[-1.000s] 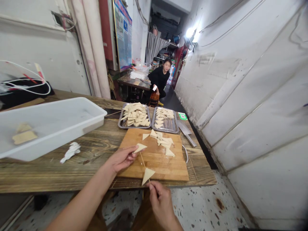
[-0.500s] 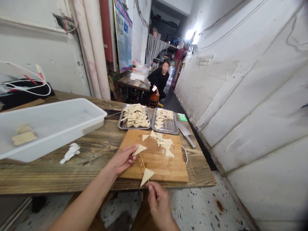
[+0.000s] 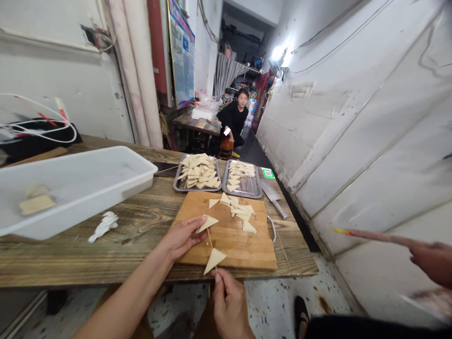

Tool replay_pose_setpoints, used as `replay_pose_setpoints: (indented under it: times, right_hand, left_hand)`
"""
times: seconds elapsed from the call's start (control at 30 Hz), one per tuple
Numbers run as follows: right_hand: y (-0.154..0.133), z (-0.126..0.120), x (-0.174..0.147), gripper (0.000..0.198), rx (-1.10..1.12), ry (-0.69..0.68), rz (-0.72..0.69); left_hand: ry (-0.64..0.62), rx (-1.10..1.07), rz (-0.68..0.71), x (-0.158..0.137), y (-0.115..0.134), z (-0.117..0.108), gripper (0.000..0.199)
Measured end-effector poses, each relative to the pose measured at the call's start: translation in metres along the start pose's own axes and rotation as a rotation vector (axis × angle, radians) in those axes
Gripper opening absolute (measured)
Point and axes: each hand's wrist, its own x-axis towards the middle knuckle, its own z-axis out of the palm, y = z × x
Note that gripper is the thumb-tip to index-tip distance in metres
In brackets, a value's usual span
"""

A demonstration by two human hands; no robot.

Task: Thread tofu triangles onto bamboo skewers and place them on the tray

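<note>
My right hand (image 3: 230, 301) is closed on the lower end of a thin wooden skewer (image 3: 211, 239), just off the near edge of the cutting board (image 3: 190, 207). One pale triangular tofu sheet (image 3: 214, 260) is threaded on that skewer close to my fingers. Pinched in my left hand (image 3: 183, 238) is another triangular piece (image 3: 207, 223), with the skewer's far tip at its lower edge; I cannot tell if it is pierced. Several loose triangles (image 3: 233, 206) lie in a heap on the board's far right part.
Two metal trays (image 3: 259, 190) with skewered triangles stand behind the board. A cleaver (image 3: 275, 200) and loose skewers (image 3: 283, 247) lie at right. A translucent bin (image 3: 116, 188) and crumpled tissue (image 3: 103, 227) are at left. Another person's hand (image 3: 429, 259) holds a stick at far right.
The piece in my left hand has come slightly right, and the skewer tip now meets it. Another person's hand with a stick, and a foot, have appeared at right.
</note>
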Motion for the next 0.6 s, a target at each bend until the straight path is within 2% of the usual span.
replay_pose_setpoints:
  times: [0.4,0.6]
  right_hand:
    - [-0.001,-0.001,0.004,0.028,-0.012,0.042,-0.072]
    - [-0.001,0.000,0.005,0.029,-0.046,0.061,-0.099]
  left_hand:
    - [-0.014,-0.014,-0.051,-0.007,-0.001,0.006,0.021]
    - [-0.032,0.003,-0.029,-0.011,0.000,0.010,0.022]
